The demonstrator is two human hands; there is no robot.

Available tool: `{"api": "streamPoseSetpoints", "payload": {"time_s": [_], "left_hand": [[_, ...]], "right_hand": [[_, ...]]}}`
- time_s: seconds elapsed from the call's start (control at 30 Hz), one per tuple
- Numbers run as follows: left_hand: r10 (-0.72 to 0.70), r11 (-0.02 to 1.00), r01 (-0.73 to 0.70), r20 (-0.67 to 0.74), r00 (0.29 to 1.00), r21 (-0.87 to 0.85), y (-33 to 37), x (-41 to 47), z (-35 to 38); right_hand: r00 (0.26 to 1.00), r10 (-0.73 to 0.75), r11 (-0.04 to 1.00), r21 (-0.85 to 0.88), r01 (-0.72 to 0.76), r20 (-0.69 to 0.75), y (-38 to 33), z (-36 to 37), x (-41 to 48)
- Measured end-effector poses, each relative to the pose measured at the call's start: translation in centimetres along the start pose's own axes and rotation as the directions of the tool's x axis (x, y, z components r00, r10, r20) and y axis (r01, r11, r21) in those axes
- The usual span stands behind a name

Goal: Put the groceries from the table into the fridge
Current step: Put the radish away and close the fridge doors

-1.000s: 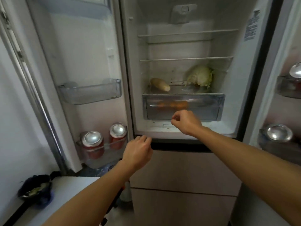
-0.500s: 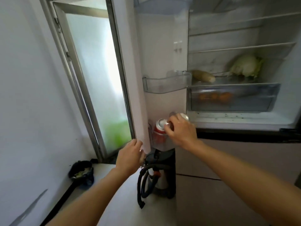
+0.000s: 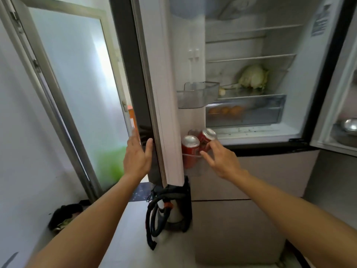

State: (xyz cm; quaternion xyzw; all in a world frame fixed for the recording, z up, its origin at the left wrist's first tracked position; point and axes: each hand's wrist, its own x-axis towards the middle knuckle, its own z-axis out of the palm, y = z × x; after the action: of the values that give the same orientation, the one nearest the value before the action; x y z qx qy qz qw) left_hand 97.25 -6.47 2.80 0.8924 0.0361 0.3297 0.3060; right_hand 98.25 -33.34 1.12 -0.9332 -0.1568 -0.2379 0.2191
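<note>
A person stands at an open fridge. The left hand wraps the outer edge of the left door, thumb on the inner side and fingers behind it, its grip closed on that edge. The right hand reaches to 2 red cans in the door's bottom bin; its fingers are spread, touching the tilted right can but clamped on nothing, while the left can stands upright beside it. A cabbage sits at the back of the lowest shelf above a drawer of oranges. The cans look rigid, smooth and probably slick, moderately heavy if full; the round side wall, taken between thumb and fingers, seems the safest hold.
</note>
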Motion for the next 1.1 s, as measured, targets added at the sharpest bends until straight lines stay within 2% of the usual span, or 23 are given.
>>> {"api": "streamPoseSetpoints", "payload": {"time_s": [0.17,0.3,0.47,0.6,0.7,0.8,0.87,0.97,1.1], "left_hand": [[0.045,0.995,-0.044,0.007,0.999,-0.089,3.8,-2.0,2.0],[0.110,0.988,-0.114,-0.050,0.993,-0.100,7.9,-4.2,4.2],[0.181,0.976,-0.182,-0.020,0.983,-0.120,13.1,-6.1,7.3],[0.179,0.979,-0.179,-0.001,0.984,-0.098,16.6,-7.2,10.7],[0.248,0.965,-0.242,0.055,0.967,-0.102,18.1,-7.6,12.9],[0.348,0.938,-0.347,0.096,0.933,-0.029,19.0,-6.7,14.8],[0.421,0.905,-0.425,0.097,0.902,0.023,19.4,-5.3,15.5],[0.514,0.849,-0.514,0.038,0.857,0.125,19.7,-2.2,16.0],[0.571,0.802,-0.541,-0.060,0.819,0.254,19.8,3.0,16.8]], "right_hand": [[0.996,0.082,0.990,0.113,-0.079,-0.024,4.2,-1.7,0.2],[0.992,0.120,0.976,0.190,-0.110,-0.046,7.5,-3.2,0.1],[0.981,0.177,0.937,0.318,-0.143,-0.083,11.7,-4.4,-0.2],[0.983,0.172,0.936,0.323,-0.141,-0.070,15.3,-5.4,-0.2],[0.976,0.205,0.927,0.333,-0.172,-0.067,17.1,-6.2,-0.5],[0.970,0.210,0.947,0.272,-0.170,-0.124,18.8,-7.4,-0.2],[0.971,0.169,0.966,0.223,-0.129,-0.170,19.3,-8.2,0.5],[0.966,0.028,0.996,0.089,-0.006,-0.256,19.2,-9.2,2.0],[0.898,-0.217,0.975,-0.121,0.184,-0.383,18.1,-9.5,4.8]]}}
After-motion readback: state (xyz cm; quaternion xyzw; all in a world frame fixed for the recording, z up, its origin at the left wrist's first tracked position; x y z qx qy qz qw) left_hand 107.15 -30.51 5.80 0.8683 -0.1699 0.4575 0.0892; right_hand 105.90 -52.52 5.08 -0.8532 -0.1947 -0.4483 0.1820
